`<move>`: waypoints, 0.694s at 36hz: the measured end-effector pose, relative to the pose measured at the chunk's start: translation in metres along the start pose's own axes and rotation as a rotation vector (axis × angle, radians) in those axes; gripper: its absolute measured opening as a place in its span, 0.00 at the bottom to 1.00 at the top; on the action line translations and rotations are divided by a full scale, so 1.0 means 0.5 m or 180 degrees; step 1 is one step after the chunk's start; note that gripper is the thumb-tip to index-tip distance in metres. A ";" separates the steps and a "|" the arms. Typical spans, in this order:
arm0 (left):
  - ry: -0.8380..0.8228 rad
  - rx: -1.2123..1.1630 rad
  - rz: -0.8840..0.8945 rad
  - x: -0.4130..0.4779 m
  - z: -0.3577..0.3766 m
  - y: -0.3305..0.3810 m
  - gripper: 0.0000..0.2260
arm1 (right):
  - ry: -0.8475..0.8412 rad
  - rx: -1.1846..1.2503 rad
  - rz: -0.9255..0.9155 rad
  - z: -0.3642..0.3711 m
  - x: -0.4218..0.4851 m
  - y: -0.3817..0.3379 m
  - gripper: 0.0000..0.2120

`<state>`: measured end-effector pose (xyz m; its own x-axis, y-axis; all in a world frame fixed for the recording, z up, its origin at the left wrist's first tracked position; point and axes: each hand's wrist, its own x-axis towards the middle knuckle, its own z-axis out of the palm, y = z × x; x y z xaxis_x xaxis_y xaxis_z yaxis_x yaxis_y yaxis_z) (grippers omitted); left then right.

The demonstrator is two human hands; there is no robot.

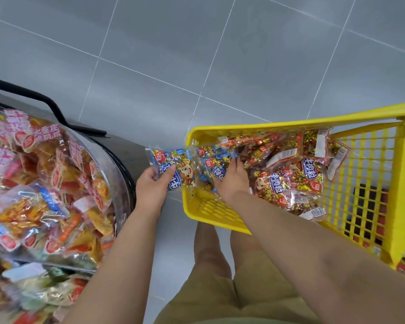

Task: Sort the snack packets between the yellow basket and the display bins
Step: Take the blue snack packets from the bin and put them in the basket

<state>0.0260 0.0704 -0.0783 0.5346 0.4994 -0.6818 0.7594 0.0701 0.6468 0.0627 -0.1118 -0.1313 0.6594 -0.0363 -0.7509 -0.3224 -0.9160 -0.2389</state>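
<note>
A yellow plastic basket (381, 183) at the right holds several snack packets, mostly red ones (297, 176) piled in its middle. My left hand (151, 187) grips a blue snack packet (173, 167) just outside the basket's left rim. My right hand (230, 181) reaches into the basket's left end and is closed on a second blue packet (214, 166) lying there. At the left, a clear round display bin (112, 164) is filled with orange and pink packets (45, 178).
A black bar (52, 106) arches over the display bin's far side. A lower bin (40, 293) with more packets sits at the bottom left. Grey tiled floor (197, 54) stretches ahead. My legs (220, 265) stand between bin and basket.
</note>
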 end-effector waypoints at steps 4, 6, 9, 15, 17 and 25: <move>-0.0042 0.0194 -0.0108 0.003 -0.009 -0.007 0.13 | 0.0267 -0.0105 0.0125 0.007 0.003 -0.009 0.42; -0.0073 0.0171 -0.0198 0.000 -0.008 -0.004 0.12 | 0.0235 -0.0107 0.0204 0.003 0.006 -0.014 0.42; -0.0335 0.0115 -0.0371 -0.002 -0.006 -0.001 0.06 | 0.0253 -0.0194 0.0292 0.001 0.009 -0.012 0.40; -0.0620 -0.0134 -0.0515 -0.001 -0.003 -0.001 0.10 | 0.0296 -0.0416 0.0075 0.015 0.000 0.001 0.36; -0.0600 -0.0133 -0.0535 0.002 -0.004 -0.001 0.13 | 0.0189 -0.0390 0.0288 0.013 0.002 0.006 0.41; -0.0582 -0.0174 -0.0440 -0.002 -0.009 -0.001 0.11 | 0.0107 0.0018 0.0254 -0.014 -0.006 0.038 0.50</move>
<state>0.0234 0.0736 -0.0765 0.4890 0.3172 -0.8126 0.8116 0.1760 0.5571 0.0594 -0.1319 -0.1295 0.6538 -0.1227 -0.7467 -0.3787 -0.9073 -0.1826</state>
